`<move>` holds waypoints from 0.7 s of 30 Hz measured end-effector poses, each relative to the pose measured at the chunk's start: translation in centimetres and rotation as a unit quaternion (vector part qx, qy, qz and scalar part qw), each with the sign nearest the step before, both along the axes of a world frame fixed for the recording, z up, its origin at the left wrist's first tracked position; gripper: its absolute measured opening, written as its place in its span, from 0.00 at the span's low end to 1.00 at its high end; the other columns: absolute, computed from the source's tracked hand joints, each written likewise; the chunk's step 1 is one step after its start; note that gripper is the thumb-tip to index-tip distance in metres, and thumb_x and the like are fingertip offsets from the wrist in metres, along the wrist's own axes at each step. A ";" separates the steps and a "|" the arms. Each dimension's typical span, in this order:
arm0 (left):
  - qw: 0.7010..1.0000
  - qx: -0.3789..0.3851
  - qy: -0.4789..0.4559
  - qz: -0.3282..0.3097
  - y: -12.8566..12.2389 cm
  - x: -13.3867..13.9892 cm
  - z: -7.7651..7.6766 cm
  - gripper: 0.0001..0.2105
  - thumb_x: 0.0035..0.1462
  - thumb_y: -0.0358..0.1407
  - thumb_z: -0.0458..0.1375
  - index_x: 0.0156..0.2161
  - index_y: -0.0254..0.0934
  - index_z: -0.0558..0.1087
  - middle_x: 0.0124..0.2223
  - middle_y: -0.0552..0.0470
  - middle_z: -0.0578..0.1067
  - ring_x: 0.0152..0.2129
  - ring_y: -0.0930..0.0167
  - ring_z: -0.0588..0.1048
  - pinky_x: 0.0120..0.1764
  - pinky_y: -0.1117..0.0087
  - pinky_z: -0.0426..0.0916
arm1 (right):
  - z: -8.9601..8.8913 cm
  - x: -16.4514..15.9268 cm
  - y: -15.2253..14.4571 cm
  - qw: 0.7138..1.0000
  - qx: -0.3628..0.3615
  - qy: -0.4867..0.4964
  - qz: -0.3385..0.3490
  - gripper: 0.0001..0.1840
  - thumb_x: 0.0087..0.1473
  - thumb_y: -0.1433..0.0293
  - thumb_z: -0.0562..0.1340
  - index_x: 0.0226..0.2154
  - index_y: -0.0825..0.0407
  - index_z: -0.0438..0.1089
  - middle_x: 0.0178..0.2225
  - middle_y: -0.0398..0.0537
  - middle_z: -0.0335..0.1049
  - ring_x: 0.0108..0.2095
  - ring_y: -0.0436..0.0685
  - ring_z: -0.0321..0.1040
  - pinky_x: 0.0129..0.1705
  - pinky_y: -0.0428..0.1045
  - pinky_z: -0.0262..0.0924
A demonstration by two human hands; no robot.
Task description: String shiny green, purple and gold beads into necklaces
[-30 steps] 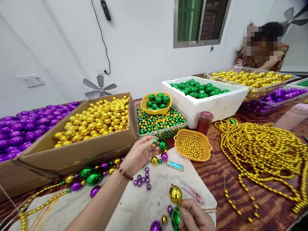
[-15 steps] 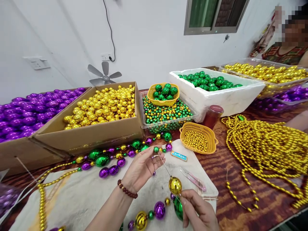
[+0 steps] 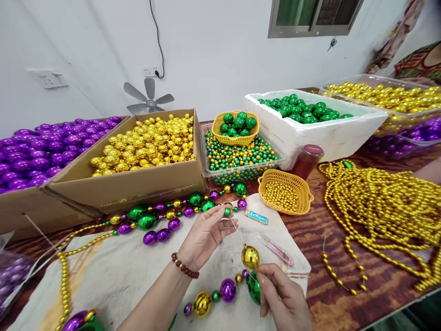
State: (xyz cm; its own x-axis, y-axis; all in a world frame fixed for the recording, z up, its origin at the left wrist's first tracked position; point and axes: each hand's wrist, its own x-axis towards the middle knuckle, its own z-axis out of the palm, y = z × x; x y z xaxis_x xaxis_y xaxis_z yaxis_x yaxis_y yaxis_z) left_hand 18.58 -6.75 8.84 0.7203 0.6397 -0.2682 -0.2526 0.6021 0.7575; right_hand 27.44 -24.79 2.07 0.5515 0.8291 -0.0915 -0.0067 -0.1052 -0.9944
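My left hand (image 3: 208, 234), with a brown bead bracelet on its wrist, pinches a small green bead (image 3: 227, 211) between thumb and forefinger. From that bead a thin needle (image 3: 237, 231) slants down to a large shiny gold bead (image 3: 250, 257) threaded on it. Just below the gold bead, the thumb and forefinger of my right hand (image 3: 283, 296) are closed on the thin shaft; whether needle or cord is there is hard to see. Under my hands, a strand of purple, gold and green beads (image 3: 228, 290) lies on the white cloth (image 3: 138, 271), partly hidden by my right hand.
Pink-handled snips (image 3: 279, 252) and a small blue-labelled box (image 3: 257, 216) lie on the cloth. Behind are a yellow basket (image 3: 303, 191), a cardboard box (image 3: 138, 188) of gold beads and a foam box (image 3: 330, 145). Gold bead strands (image 3: 379, 207) pile up right, near another person's arm.
The view has tilted and shifted slightly. Both hands keep their grips, and the gold bead stays on the needle. More purple and green beads show at the bottom left.
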 end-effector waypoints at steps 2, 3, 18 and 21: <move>0.999 0.022 0.021 -0.016 -1.0 0.2 -0.3 0.11 0.57 0.37 0.61 0.43 0.34 0.75 0.35 0.45 0.78 0.34 0.68 0.77 0.44 0.64 0.69 | -0.1 0.2 0.0 1.000 0.004 0.000 0.023 0.20 0.60 0.54 0.54 0.32 0.53 0.68 0.16 0.39 0.60 0.17 0.49 0.60 0.22 0.43 0.56; 0.999 0.032 0.030 -0.020 -1.5 0.4 -0.5 0.11 0.57 0.38 0.61 0.42 0.34 0.76 0.35 0.46 0.77 0.33 0.68 0.77 0.42 0.65 0.69 | -0.1 0.3 -0.1 0.999 0.010 0.003 0.034 0.20 0.61 0.54 0.54 0.34 0.53 0.68 0.17 0.40 0.61 0.18 0.49 0.62 0.23 0.43 0.56; 0.846 0.462 0.266 -0.004 -1.0 -2.7 -1.1 0.11 0.60 0.39 0.55 0.42 0.40 0.78 0.42 0.48 0.78 0.39 0.66 0.73 0.43 0.67 0.65 | -0.2 1.5 -0.9 0.999 -0.010 0.049 -0.005 0.15 0.56 0.57 0.61 0.29 0.52 0.70 0.19 0.43 0.68 0.22 0.51 0.64 0.27 0.44 0.57; 0.772 0.524 0.360 0.015 2.8 -6.5 -1.2 0.10 0.60 0.39 0.54 0.41 0.40 0.77 0.40 0.49 0.78 0.37 0.66 0.74 0.41 0.67 0.65 | -0.9 1.9 -1.1 0.999 -0.006 0.050 0.000 0.15 0.56 0.56 0.60 0.29 0.51 0.71 0.18 0.43 0.67 0.21 0.51 0.63 0.26 0.44 0.56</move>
